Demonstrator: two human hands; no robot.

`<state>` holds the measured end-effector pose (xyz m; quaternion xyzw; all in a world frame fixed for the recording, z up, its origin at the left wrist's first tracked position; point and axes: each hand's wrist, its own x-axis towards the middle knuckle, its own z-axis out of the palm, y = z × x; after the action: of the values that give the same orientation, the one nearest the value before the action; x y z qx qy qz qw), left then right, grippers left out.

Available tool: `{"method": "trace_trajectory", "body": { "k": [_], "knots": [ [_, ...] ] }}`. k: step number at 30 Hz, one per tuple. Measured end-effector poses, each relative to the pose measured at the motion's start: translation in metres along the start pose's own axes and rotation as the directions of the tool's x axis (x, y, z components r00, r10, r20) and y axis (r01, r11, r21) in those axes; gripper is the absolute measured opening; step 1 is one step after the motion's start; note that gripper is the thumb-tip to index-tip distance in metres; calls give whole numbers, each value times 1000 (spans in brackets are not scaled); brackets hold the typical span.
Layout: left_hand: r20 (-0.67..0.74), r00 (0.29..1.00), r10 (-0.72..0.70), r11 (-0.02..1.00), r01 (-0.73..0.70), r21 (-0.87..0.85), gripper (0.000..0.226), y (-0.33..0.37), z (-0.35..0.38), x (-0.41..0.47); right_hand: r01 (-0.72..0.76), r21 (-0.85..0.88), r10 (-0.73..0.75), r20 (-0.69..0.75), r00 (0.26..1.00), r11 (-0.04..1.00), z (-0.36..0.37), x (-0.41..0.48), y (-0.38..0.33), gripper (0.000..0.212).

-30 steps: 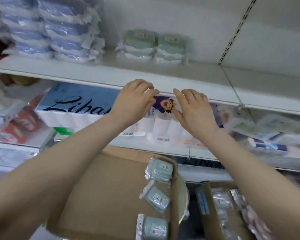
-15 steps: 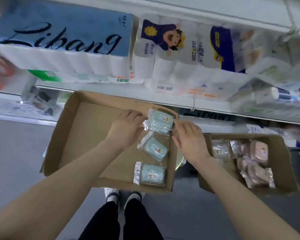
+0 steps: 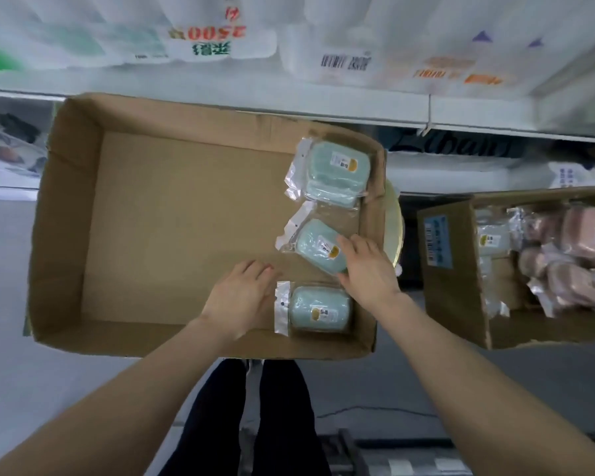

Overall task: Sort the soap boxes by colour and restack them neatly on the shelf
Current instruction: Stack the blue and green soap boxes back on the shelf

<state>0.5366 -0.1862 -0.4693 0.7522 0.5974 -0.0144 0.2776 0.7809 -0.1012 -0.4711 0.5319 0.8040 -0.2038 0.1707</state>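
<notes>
- Down at floor level below the shelf edge [image 3: 323,109], the head view looks into a large cardboard box [image 3: 83,218] whose floor is mostly bare.
- Three green soap boxes, each in a clear bag with a small label, lie in a row along the box's right wall: the far soap box [image 3: 337,173] in the far right corner, the middle soap box [image 3: 315,245] turned at a slant, and the near soap box [image 3: 320,309] by the near wall.
- The left hand [image 3: 241,297] lies low over the cardboard floor with its fingers stretched out and loose, holding nothing. It is just beside the bag flap of the near soap box; whether it touches the flap cannot be told.
- The right hand [image 3: 368,269] reaches in from the right, fingers nearly straight and slightly spread. Their tips rest on the near right end of the middle soap box, and the thumb points towards the gap between the middle and near ones.
- A smaller cardboard box [image 3: 454,304] stands to the right, well apart, holding a heap of pink soap boxes [image 3: 581,235] and one greenish packet [image 3: 492,238] at its left side.
- Toilet paper packs [image 3: 340,39] fill the shelf above, blurred.
- Dark trouser legs [image 3: 255,424] show below the large box, on a grey floor.
</notes>
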Motion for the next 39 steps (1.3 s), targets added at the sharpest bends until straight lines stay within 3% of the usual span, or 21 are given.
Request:
{"method": "trace_trajectory", "body": {
  "k": [4,6,9,13,16,23,29,31,33,36,39],
  "knots": [
    [210,977,33,998,-22,-54,67,18,51,24,-33,-2,33,39,999,999,34,27,1,80],
    [280,952,125,992,-113,-57,84,30,74,36,-35,-16,35,32,999,999,44,34,3,86],
    [251,938,238,970,-240,-20,98,42,106,42,-32,-18,33,29,999,999,49,41,5,93],
    [83,965,250,967,-253,34,66,49,121,44,-50,-24,52,51,997,998,49,46,2,95],
    [77,965,249,966,-253,47,69,34,118,41,-93,10,93,41,995,996,49,49,-5,95],
    [133,984,116,984,-132,118,89,-43,79,8,-216,217,208,59,976,952,45,55,-49,101],
    [101,986,-136,982,121,145,98,-108,49,-13,-323,492,281,159,946,808,37,62,-82,80],
    [61,979,-197,969,185,161,99,-121,40,-13,-271,449,256,97,962,851,35,64,-89,66],
    [11,974,-228,960,223,171,101,-131,35,-11,-148,275,169,-53,984,950,31,66,-91,57],
    [13,975,-223,960,217,179,114,-139,32,-6,76,11,-73,-181,981,997,28,76,-89,76],
    [34,977,-211,965,203,165,114,-143,35,-2,249,-104,-260,-112,959,963,23,96,-91,98]
  ]
}}
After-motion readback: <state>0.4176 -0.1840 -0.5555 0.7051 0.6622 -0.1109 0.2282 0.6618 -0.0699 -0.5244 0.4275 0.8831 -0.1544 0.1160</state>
